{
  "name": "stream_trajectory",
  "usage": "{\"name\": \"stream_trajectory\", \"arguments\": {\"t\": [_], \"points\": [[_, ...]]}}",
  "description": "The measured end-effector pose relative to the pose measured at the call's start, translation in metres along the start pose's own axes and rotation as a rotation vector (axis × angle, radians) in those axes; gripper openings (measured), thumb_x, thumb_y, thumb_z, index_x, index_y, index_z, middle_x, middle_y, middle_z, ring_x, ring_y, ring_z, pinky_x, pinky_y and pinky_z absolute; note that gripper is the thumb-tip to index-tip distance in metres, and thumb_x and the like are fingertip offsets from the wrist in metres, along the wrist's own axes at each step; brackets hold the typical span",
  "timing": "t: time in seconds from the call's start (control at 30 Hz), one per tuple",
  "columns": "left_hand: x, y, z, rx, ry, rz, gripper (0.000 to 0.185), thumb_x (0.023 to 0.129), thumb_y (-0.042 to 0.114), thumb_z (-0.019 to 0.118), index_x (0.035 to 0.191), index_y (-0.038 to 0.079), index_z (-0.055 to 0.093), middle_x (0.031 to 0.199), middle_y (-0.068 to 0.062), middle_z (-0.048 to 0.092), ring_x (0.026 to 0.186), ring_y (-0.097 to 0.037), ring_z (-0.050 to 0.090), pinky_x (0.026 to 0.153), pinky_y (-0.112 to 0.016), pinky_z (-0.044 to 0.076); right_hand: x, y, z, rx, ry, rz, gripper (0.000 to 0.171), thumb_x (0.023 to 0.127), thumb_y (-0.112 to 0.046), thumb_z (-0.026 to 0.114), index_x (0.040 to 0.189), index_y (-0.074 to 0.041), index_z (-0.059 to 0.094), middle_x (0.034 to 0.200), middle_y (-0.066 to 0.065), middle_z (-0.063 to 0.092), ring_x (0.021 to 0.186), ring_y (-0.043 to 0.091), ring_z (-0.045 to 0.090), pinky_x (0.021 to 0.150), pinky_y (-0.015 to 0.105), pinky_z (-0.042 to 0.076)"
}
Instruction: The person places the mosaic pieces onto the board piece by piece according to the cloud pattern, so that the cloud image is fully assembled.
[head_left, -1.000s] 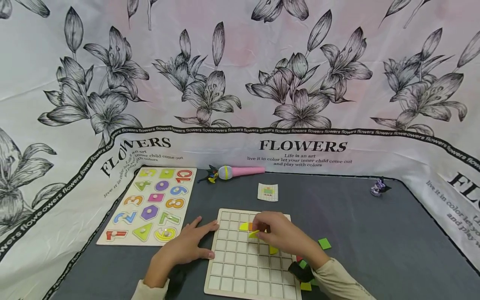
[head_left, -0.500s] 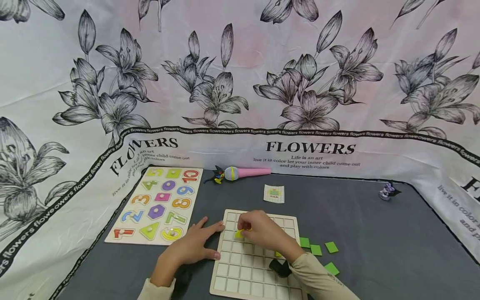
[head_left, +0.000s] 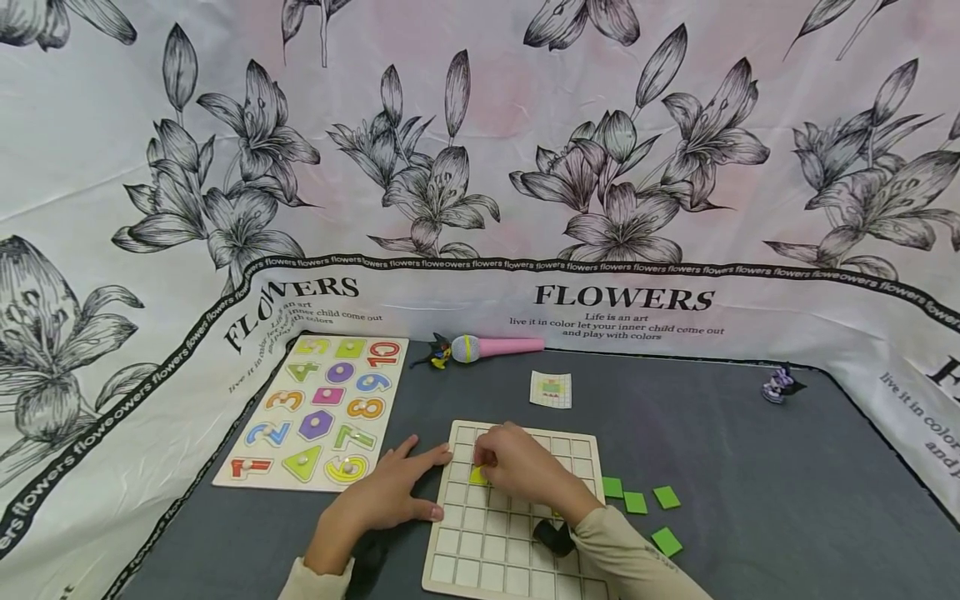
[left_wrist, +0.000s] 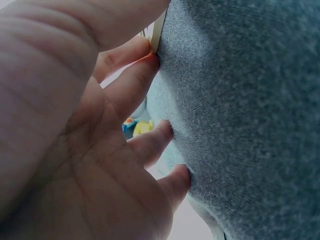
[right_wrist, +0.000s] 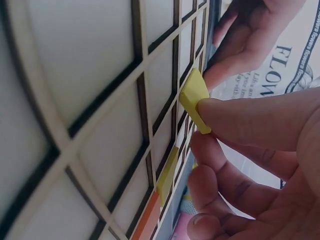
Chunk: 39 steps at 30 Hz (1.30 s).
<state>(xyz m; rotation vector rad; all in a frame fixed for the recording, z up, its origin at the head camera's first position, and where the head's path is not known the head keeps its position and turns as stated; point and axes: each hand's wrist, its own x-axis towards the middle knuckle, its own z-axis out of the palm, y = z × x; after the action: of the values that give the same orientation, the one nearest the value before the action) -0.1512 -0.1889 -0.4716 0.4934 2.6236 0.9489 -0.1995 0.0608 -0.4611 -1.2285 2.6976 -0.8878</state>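
A pale wooden grid board lies on the dark grey cloth. My right hand pinches a small yellow tile between thumb and index finger, over the board's upper left squares. That tile looks tilted against the grid in the right wrist view. Beyond it, another yellow tile and an orange tile sit in squares; in the head view my right hand covers them. My left hand lies with spread fingers, fingertips and thumb touching the board's left edge.
Several green tiles lie right of the board. A number puzzle is at the left. A patterned card, a pink toy microphone and two small figurines, one dark-and-yellow and one purple, stand farther back.
My right hand has moved left across the board with the yellow tile. My left hand has stayed at the board's edge. The head view has shifted slightly.
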Motion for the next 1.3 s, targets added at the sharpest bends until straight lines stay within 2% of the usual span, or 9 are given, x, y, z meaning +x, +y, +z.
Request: {"name": "stream_trajectory", "arguments": {"t": [0.1, 0.23, 0.43, 0.63, 0.8, 1.03, 1.17, 1.3], "points": [[0.000, -0.003, 0.001, 0.004, 0.001, 0.017, 0.080, 0.089, 0.036, 0.089, 0.159, 0.019, 0.055, 0.164, -0.015, 0.047, 0.158, -0.052, 0.019, 0.120, -0.076, 0.017, 0.000, 0.001, 0.002, -0.024, 0.010, -0.004, 0.020, 0.086, 0.008, 0.074, 0.083, -0.011, 0.075, 0.080, -0.007, 0.065, 0.083, 0.015, 0.053, 0.077, 0.035, 0.049], [0.000, -0.005, 0.002, 0.012, -0.003, 0.033, 0.080, 0.089, 0.037, 0.089, 0.159, 0.019, 0.055, 0.164, -0.013, 0.047, 0.158, -0.051, 0.019, 0.120, -0.076, 0.016, 0.001, 0.003, 0.004, -0.049, 0.018, -0.027, 0.021, 0.086, 0.008, 0.074, 0.081, -0.012, 0.076, 0.080, -0.007, 0.066, 0.081, 0.014, 0.052, 0.078, 0.035, 0.047], [0.001, 0.001, 0.001, 0.015, -0.003, 0.012, 0.079, 0.089, 0.031, 0.089, 0.158, 0.015, 0.055, 0.164, -0.012, 0.048, 0.159, -0.050, 0.018, 0.121, -0.075, 0.015, 0.000, 0.005, 0.003, -0.065, 0.011, -0.042, 0.021, 0.088, 0.007, 0.077, 0.081, -0.013, 0.076, 0.080, -0.007, 0.066, 0.079, 0.011, 0.048, 0.078, 0.034, 0.045], [0.001, 0.003, 0.001, 0.015, -0.002, 0.003, 0.079, 0.088, 0.029, 0.090, 0.158, 0.014, 0.056, 0.164, -0.012, 0.048, 0.159, -0.050, 0.018, 0.122, -0.075, 0.014, -0.001, 0.004, 0.003, -0.065, -0.008, -0.013, 0.018, 0.091, 0.003, 0.079, 0.084, -0.014, 0.077, 0.078, -0.007, 0.061, 0.080, 0.012, 0.047, 0.077, 0.032, 0.044], [0.000, 0.003, 0.000, 0.024, 0.000, -0.009, 0.079, 0.088, 0.030, 0.090, 0.158, 0.015, 0.055, 0.164, -0.014, 0.048, 0.159, -0.050, 0.019, 0.122, -0.075, 0.016, -0.003, 0.005, 0.001, -0.076, 0.005, -0.001, 0.015, 0.089, 0.003, 0.078, 0.087, -0.011, 0.076, 0.084, -0.004, 0.066, 0.084, 0.015, 0.051, 0.081, 0.036, 0.047], [0.001, 0.006, 0.002, 0.014, 0.002, -0.039, 0.081, 0.087, 0.030, 0.091, 0.159, 0.018, 0.055, 0.164, -0.012, 0.047, 0.159, -0.048, 0.019, 0.122, -0.074, 0.016, -0.017, 0.006, -0.013, -0.005, 0.016, 0.044, 0.010, 0.090, 0.000, 0.075, 0.097, -0.006, 0.078, 0.092, 0.003, 0.071, 0.090, 0.019, 0.054, 0.081, 0.038, 0.049], [0.002, 0.007, 0.002, 0.017, -0.001, -0.073, 0.081, 0.087, 0.031, 0.091, 0.159, 0.021, 0.056, 0.166, -0.011, 0.045, 0.160, -0.047, 0.019, 0.121, -0.075, 0.018, -0.030, 0.008, -0.025, 0.031, 0.041, 0.064, 0.008, 0.093, 0.000, 0.076, 0.099, -0.006, 0.077, 0.093, -0.001, 0.069, 0.091, 0.021, 0.054, 0.079, 0.038, 0.049], [0.004, 0.002, 0.004, 0.030, -0.002, -0.086, 0.082, 0.088, 0.033, 0.091, 0.160, 0.022, 0.054, 0.168, -0.016, 0.041, 0.158, -0.052, 0.018, 0.118, -0.078, 0.020, -0.046, 0.010, -0.038, 0.058, 0.064, 0.086, 0.005, 0.098, -0.004, 0.076, 0.101, -0.008, 0.078, 0.097, -0.006, 0.068, 0.095, 0.023, 0.057, 0.081, 0.040, 0.050]]}}
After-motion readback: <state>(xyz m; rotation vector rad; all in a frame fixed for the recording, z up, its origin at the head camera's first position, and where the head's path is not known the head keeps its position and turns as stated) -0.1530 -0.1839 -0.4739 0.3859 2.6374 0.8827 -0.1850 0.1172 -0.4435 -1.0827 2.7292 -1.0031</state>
